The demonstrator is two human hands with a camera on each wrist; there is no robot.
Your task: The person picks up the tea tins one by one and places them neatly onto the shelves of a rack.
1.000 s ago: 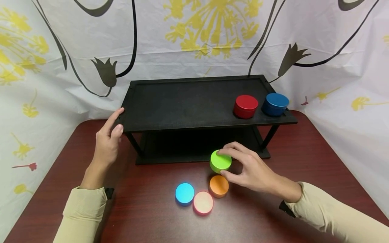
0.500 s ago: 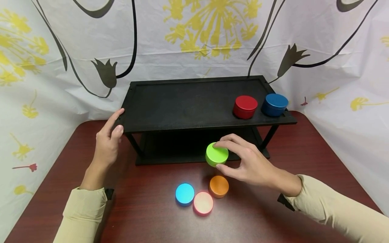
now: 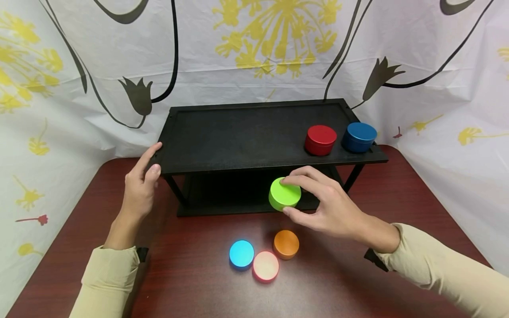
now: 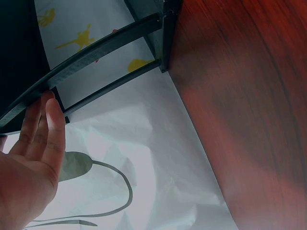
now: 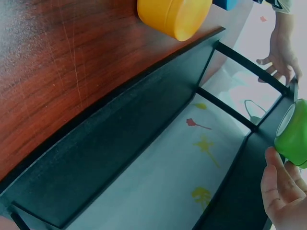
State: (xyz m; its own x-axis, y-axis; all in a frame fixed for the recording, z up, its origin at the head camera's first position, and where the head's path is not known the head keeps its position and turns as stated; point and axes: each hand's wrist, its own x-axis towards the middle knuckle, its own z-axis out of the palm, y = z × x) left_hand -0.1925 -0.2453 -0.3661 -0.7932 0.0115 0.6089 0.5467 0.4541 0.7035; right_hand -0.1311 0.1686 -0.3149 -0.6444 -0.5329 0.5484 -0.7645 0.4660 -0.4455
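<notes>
A lime-green round tin (image 3: 284, 194) is held up in front of the black two-tier shelf (image 3: 246, 137), gripped between the thumb and fingers of my right hand (image 3: 332, 201). In the right wrist view the green tin (image 5: 293, 136) shows at the right edge, beside the shelf's upper board. My left hand (image 3: 139, 185) touches the left end of that board with extended fingers; the left wrist view has the fingertips right at the board's edge. On the table below lie an orange tin (image 3: 286, 244), a light-blue tin (image 3: 241, 254) and a pinkish tin (image 3: 266, 266).
A red tin (image 3: 320, 140) and a dark-blue tin (image 3: 359, 137) stand side by side on the right end of the upper board. The shelf rests on a reddish-brown wooden table (image 3: 191, 287). Behind and around hangs a white patterned cloth (image 3: 246, 84).
My right hand has raised the green tin from just behind the orange tin up toward the front edge of the shelf's upper board. The left hand stays where it was.
</notes>
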